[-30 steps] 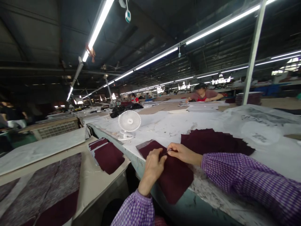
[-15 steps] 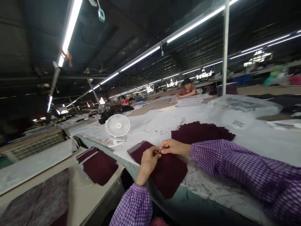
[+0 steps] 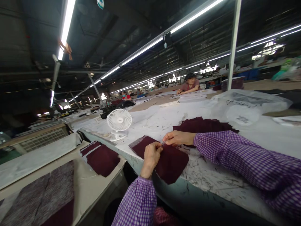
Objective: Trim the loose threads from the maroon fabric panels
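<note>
Fan (image 3: 119, 120) blocks fwd L, maroon pile (image 3: 204, 125) beyond R fingers (image 3: 169, 136), open gap btwn

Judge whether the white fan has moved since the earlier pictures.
No: the white fan keeps its spot by the edge of the table; the view shifted.

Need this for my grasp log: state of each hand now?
Left hand: closed, pinching the maroon fabric.
Right hand: closed; what it pinches is too small to tell.

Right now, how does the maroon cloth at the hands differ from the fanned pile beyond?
The cloth overhangs the table; the pile lies farther in. The left hand and right hand are over the cloth; the pile is beyond them. The pile's outline is jagged, the cloth's smoother. Both are dark maroon.
</note>
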A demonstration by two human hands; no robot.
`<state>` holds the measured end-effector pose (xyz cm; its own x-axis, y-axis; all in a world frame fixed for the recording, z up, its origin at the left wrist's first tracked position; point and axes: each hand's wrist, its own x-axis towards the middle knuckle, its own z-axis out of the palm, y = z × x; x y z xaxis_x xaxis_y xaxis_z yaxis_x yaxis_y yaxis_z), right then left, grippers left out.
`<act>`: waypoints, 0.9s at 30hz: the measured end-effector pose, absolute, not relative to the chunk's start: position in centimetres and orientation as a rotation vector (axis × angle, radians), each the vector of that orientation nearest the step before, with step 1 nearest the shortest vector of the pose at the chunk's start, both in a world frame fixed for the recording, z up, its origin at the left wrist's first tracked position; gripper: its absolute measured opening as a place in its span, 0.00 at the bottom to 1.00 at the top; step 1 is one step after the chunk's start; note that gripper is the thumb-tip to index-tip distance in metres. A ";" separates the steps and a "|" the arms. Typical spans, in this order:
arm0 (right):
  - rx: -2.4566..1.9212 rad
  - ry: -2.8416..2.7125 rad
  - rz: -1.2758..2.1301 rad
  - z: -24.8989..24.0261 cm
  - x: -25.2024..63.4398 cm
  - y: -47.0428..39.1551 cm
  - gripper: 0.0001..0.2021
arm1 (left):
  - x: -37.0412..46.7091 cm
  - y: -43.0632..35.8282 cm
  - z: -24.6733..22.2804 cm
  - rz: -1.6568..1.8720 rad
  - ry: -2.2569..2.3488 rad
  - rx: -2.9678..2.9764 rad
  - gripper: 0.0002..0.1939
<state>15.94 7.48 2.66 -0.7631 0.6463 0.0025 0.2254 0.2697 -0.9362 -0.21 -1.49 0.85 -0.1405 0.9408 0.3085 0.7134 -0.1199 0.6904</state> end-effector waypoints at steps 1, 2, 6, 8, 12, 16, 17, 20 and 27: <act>-0.799 -2.178 1.398 2.8 16.2 7.5 0.13 | -0.2 -1.5 0.9 1.105 1.888 1.854 0.08; -0.805 -2.206 1.259 2.9 16.4 7.6 0.11 | -0.3 -1.4 0.9 1.078 1.909 1.871 0.08; -0.722 -2.379 0.484 2.1 16.7 7.1 0.08 | -0.8 -1.1 1.4 0.918 1.981 1.950 0.10; -0.613 -2.436 0.221 1.3 16.8 6.8 0.07 | -0.9 -0.9 1.6 0.854 2.029 1.977 0.11; -0.505 -2.528 0.076 0.2 17.0 6.5 0.09 | -0.4 -0.8 1.7 0.786 2.105 2.019 0.10; -0.563 -2.543 0.052 0.1 17.0 6.5 0.10 | -0.5 -0.8 1.4 0.884 2.003 2.042 0.08; -0.569 -2.545 0.050 0.1 17.0 6.6 0.10 | -0.7 -0.7 1.3 0.924 1.943 2.031 0.08; -0.565 -2.544 0.035 0.0 17.0 6.7 0.10 | -1.8 -0.8 1.0 1.009 1.774 1.946 0.14; -0.558 -2.569 0.022 0.2 17.1 6.5 0.11 | -2.1 -0.2 2.4 0.778 1.831 1.921 0.16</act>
